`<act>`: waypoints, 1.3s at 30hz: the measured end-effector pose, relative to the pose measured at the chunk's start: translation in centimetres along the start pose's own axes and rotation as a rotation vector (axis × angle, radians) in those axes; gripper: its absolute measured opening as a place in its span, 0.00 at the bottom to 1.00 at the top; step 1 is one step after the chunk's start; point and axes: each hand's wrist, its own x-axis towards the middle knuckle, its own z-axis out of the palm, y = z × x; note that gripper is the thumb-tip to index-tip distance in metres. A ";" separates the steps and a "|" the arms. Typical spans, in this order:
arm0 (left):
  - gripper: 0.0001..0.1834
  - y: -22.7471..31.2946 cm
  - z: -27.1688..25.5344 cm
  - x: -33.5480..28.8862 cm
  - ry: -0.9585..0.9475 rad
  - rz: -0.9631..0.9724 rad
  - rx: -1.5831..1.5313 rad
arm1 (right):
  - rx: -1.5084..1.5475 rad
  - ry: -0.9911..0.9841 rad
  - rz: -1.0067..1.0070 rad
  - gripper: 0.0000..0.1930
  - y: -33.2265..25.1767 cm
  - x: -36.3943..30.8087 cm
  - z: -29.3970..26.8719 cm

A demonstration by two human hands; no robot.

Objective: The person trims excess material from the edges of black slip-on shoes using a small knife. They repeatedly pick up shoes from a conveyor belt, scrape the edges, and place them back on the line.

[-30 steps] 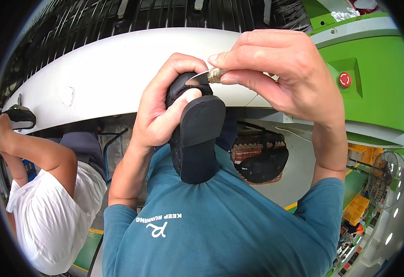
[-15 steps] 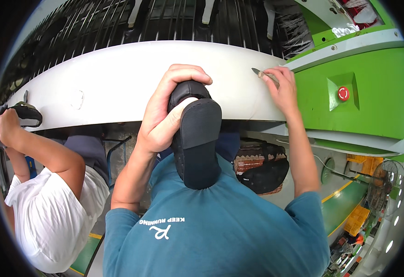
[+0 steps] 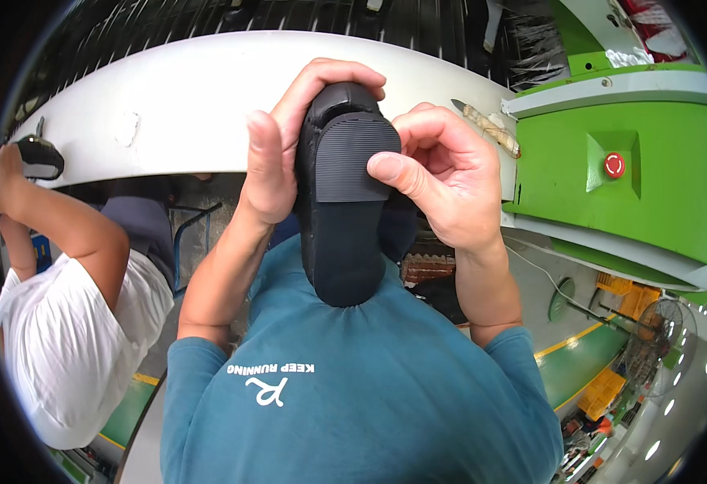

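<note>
A black shoe [image 3: 345, 242] is held upright with its sole facing me and its lower end against my shirt. Ridged rubber covers the upper part of that sole. My left hand [image 3: 279, 165] wraps the shoe's upper end from the left, fingers curled over the top and the thumb raised along the side. From the right, my right hand [image 3: 458, 181] grips the sole's edge, its thumb on the ridged patch and the curled fingers partly hidden. A knife [image 3: 489, 129] with a wrapped, light handle lies on the white worktable [image 3: 200, 97], right of the shoe.
At the left, a co-worker in a white shirt [image 3: 71, 347] holds a dark shoe [image 3: 40, 157]. A green machine housing [image 3: 563, 169] with a red button [image 3: 614, 165] borders the table's right end. Behind the table runs a dark slatted rack [image 3: 289, 24]. A fan [image 3: 660, 347] stands at right.
My right hand has let go of the knife, leaving it on the table, and moved left onto the shoe. My left thumb has come out of the shoe's opening to its side.
</note>
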 end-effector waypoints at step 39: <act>0.32 3.2 0.2 0.3 -0.068 0.250 0.180 | -0.080 0.026 -0.192 0.12 -3.1 -1.5 1.1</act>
